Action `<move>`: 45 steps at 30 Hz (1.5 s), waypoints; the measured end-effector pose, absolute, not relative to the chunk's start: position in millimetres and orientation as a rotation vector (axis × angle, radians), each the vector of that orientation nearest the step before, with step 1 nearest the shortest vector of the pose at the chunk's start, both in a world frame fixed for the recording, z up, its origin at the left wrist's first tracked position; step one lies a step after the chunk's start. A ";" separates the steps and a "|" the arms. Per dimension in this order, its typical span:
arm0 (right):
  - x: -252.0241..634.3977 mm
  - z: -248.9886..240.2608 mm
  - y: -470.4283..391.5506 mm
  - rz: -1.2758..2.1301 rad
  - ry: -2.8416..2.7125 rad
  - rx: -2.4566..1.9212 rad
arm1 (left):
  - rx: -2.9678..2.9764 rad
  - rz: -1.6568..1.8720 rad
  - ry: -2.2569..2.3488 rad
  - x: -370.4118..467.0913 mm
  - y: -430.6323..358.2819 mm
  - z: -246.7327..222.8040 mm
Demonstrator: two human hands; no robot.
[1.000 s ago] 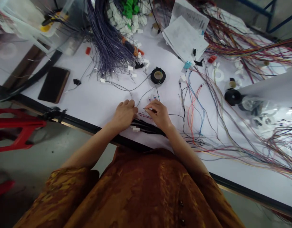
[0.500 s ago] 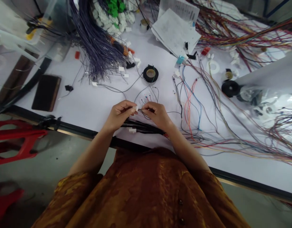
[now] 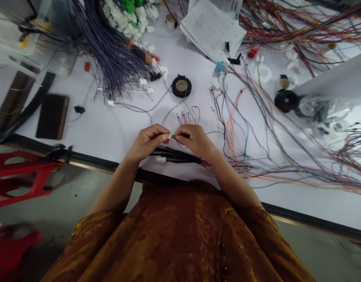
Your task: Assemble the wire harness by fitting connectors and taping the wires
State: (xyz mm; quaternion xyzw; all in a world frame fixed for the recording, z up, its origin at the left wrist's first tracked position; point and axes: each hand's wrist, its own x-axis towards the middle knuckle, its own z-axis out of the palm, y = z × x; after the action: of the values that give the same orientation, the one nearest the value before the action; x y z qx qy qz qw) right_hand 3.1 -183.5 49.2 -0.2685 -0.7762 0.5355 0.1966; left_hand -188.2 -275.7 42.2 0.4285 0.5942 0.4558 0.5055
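Observation:
My left hand (image 3: 151, 141) pinches a small white connector (image 3: 169, 136) between thumb and forefinger. Fingertip to fingertip with it, my right hand (image 3: 195, 140) is closed on a thin dark wire (image 3: 174, 136) at the connector's side. Whether the wire's end sits inside the connector cannot be made out. Just beyond my right hand, several wire ends with metal terminals (image 3: 183, 114) stick up. Beneath both wrists runs a bundle of black sleeved wires (image 3: 180, 155), with a white connector (image 3: 161, 159) lying beside it near the table edge.
A roll of black tape (image 3: 181, 86) lies ahead of my hands. Purple wires (image 3: 116, 58) and white connectors (image 3: 130, 23) are heaped at the back left. A dark phone-like slab (image 3: 52, 116) rests on the left. Loose coloured wires (image 3: 236, 125) spread to the right, papers (image 3: 212, 29) behind.
My hands keep their pinch on the connector and wire, with the fingertips slightly closer together. The terminal ends beyond my right hand have shifted a little right. The whole view has moved slightly.

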 end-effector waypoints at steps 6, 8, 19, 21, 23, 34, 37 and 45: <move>6.9 55.8 -181.1 1.458 -2.353 -0.679 | 1.041 1.024 1.383 -189.8 -279.2 43.7; 7.2 59.5 -179.7 1.440 -2.427 -0.692 | 1.063 1.010 1.371 -188.7 -280.3 42.9; 5.7 61.1 -182.0 1.421 -2.527 -0.669 | 1.048 0.987 1.348 -188.5 -285.0 41.0; 7.2 58.0 -176.5 1.573 -2.504 -0.617 | 1.029 0.962 1.307 -189.4 -285.6 36.9; 7.9 55.3 -170.9 1.726 -2.473 -0.563 | 0.995 0.953 1.254 -189.3 -286.3 33.4; 4.2 57.1 -162.6 1.912 -2.369 -0.457 | 0.769 1.067 1.128 -181.1 -287.0 29.6; 6.0 57.2 -162.0 1.907 -2.376 -0.446 | 0.791 1.059 1.148 -180.8 -286.9 29.0; 9.2 60.6 -162.7 1.918 -2.394 -0.501 | 0.916 1.028 1.213 -185.4 -288.1 29.4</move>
State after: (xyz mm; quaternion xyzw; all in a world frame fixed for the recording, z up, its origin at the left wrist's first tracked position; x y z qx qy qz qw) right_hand 9.2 -162.7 60.6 -0.1611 -0.7701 0.6170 0.0170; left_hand -185.4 -288.1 29.4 0.3966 0.5250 0.4446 0.6078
